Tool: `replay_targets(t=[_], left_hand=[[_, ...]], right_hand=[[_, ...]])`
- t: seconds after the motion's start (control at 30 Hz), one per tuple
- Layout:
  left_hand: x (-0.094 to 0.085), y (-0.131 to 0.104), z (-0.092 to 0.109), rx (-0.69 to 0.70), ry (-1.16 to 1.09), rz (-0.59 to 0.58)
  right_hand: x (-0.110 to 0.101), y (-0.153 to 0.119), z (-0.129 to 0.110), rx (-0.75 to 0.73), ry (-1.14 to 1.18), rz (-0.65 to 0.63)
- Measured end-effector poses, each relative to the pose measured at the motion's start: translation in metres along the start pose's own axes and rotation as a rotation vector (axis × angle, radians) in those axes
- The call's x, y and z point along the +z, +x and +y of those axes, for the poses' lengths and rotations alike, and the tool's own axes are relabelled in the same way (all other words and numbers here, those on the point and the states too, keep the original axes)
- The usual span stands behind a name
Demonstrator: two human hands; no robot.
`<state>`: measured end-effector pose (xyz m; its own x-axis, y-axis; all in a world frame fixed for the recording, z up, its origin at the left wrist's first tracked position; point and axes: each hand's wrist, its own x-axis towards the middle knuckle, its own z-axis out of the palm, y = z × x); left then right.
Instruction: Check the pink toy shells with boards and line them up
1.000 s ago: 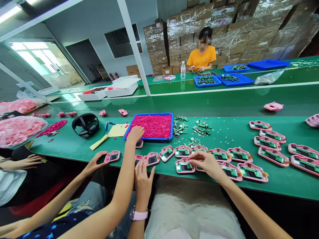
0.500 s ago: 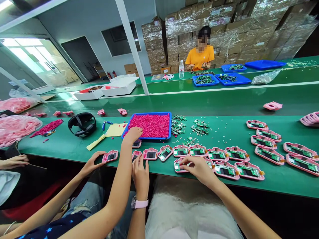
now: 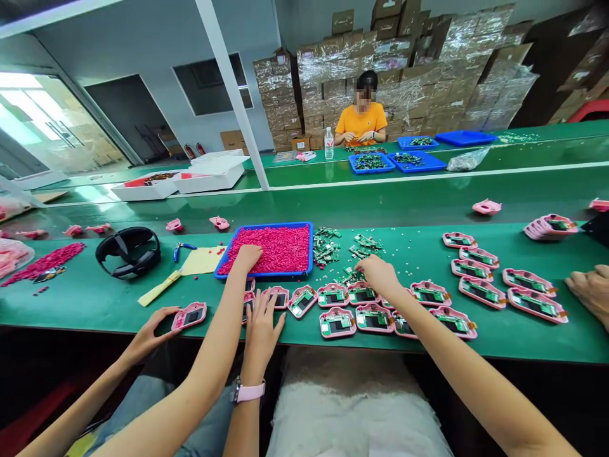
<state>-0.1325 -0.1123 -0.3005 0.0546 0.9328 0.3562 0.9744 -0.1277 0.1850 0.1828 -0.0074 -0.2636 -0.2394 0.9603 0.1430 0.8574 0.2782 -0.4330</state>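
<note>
My left hand [image 3: 262,320], with a pink-strapped watch at the wrist, has its fingers stretched out over a pink casing [image 3: 277,297] with a dark screen. Next to that lies another pink casing [image 3: 302,301] fitted with a green board. My right hand [image 3: 378,274] reaches over the rows of casings, fingers drawn together at a small pile of green circuit boards [image 3: 349,277]; whatever is between the fingertips is hidden. In front of me sit several board-fitted casings [image 3: 337,322]. My right forearm covers part of these rows.
On my left, a co-worker's hand [image 3: 247,259] dips into a blue tray [image 3: 311,251] of pink buttons; their other hand [image 3: 151,336] holds a casing. Another person's hand [image 3: 590,289] rests at far right. Headphones [image 3: 128,254] and stacked casings [image 3: 549,226] lie on the bench.
My right hand has left a casing in the front row and moved up to the board pile. My left hand's fingers have spread. The view has shifted right; a hand appears at far right.
</note>
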Motion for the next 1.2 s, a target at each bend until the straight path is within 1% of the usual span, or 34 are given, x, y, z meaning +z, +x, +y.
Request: replay_targets(t=[0.1,0.17,0.23,0.3,0.4,0.5,0.57,0.63,0.73,0.83,0.93,1.03,1.1,1.2], left_hand=[[0.005,0.012,-0.006,-0.01,-0.001,-0.094],[0.006,0.019,-0.008,-0.024,-0.001,-0.136],[0.006,0.024,-0.008,-0.036,-0.001,-0.161],[0.005,0.025,-0.007,-0.046,0.0,-0.163],[0.003,0.027,-0.007,-0.061,0.003,-0.123],[0.002,0.028,-0.008,-0.092,0.015,-0.048],[0.001,0.029,-0.008,-0.123,0.017,0.024],[0.0,0.029,-0.005,-0.139,-0.004,0.124],[-0.005,0.026,0.007,-0.132,-0.049,0.264],[-0.013,0.017,0.029,-0.098,-0.127,0.288],[-0.021,0.003,0.055,-0.078,-0.298,0.235],[-0.025,-0.014,0.076,-0.111,-0.487,0.147],[-0.026,-0.022,0.084,-0.127,-0.603,0.084],[-0.026,-0.031,0.091,-0.149,-0.734,0.017]], right_hand=[[0.0,0.003,0.001,-0.08,-0.006,-0.006],[0.001,0.004,0.001,-0.133,-0.004,-0.009],[0.001,0.005,0.002,-0.179,-0.001,-0.008],[-0.001,0.006,0.005,-0.215,0.0,-0.002],[-0.006,0.007,0.011,-0.253,-0.002,0.009],[-0.011,0.008,0.019,-0.267,-0.008,0.021],[-0.013,0.006,0.024,-0.263,-0.016,0.024],[-0.011,0.004,0.029,-0.253,-0.023,0.022],[-0.004,0.0,0.037,-0.224,-0.05,0.003],[0.005,0.0,0.045,-0.198,-0.081,-0.025],[0.009,0.007,0.057,-0.194,-0.096,-0.036],[0.005,0.017,0.068,-0.213,-0.105,-0.043],[0.001,0.023,0.072,-0.24,-0.101,-0.049],[-0.006,0.027,0.076,-0.274,-0.085,-0.048]])
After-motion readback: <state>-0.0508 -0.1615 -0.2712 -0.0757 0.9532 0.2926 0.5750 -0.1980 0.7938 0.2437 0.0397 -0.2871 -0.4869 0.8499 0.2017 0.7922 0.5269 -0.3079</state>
